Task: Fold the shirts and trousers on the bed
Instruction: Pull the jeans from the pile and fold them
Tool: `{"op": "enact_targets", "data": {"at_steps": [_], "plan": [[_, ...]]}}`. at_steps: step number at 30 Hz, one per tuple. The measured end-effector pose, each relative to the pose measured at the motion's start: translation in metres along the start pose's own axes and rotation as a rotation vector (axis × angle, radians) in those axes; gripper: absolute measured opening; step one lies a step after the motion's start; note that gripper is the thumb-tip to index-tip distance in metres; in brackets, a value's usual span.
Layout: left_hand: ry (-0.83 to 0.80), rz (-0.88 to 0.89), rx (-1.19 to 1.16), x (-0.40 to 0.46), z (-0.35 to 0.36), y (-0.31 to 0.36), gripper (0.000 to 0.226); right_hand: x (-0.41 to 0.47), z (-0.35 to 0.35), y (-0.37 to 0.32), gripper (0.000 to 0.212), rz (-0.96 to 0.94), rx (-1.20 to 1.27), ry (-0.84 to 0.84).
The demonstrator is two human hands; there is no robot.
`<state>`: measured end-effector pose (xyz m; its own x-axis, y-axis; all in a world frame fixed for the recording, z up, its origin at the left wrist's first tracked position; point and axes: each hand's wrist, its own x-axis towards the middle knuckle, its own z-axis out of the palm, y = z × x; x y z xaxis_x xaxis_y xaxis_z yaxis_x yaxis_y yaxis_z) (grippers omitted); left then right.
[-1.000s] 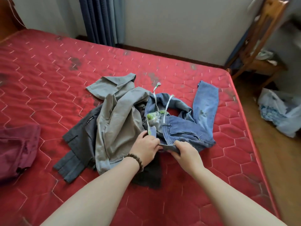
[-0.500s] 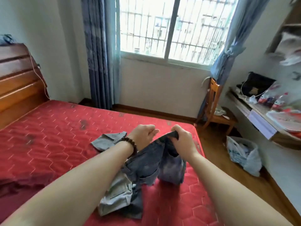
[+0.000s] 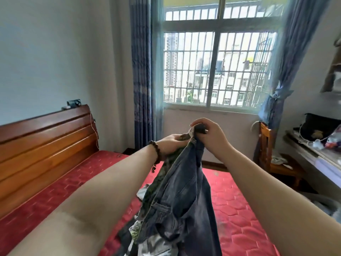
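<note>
A pair of blue jeans (image 3: 182,196) hangs in the air in front of me, held up by its top edge. My right hand (image 3: 208,135) grips that edge at the highest point, fingers curled over the denim. My left hand (image 3: 171,145), with a bead bracelet on the wrist, holds the same edge just to the left and a little lower. A green patterned lining shows along the jeans' left side. Other grey and dark clothes (image 3: 147,242) lie bunched under the jeans on the red mattress (image 3: 239,218), mostly hidden.
A wooden headboard (image 3: 46,145) runs along the left of the bed. Ahead is a barred window (image 3: 217,71) with blue curtains. A wooden chair (image 3: 271,156) and a cluttered desk (image 3: 317,154) stand to the right of the bed.
Both hands have lifted the jeans from the mattress to chest height, and my view has tilted up from the bed toward the window.
</note>
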<state>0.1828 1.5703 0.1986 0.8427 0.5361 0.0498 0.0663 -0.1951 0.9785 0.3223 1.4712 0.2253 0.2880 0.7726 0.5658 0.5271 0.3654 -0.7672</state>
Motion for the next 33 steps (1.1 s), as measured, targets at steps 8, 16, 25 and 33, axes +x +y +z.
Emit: {"op": "enact_targets", "data": {"at_steps": [8,16,25,33], "plan": [[0.344,0.072,0.277,-0.026,-0.040,0.035,0.028,0.007,0.030,-0.028,0.034,0.251,-0.006,0.215],[0.704,0.101,0.435,-0.053,-0.096,0.052,0.040,0.003,0.101,-0.069,0.018,0.380,-0.119,-0.333],[0.733,-0.018,0.525,-0.103,-0.157,0.055,0.038,0.040,0.120,-0.052,0.027,0.085,-0.262,-0.023],[0.843,-0.062,0.759,-0.148,-0.207,0.082,0.046,0.064,0.148,-0.054,0.016,0.060,-0.243,-0.044]]}}
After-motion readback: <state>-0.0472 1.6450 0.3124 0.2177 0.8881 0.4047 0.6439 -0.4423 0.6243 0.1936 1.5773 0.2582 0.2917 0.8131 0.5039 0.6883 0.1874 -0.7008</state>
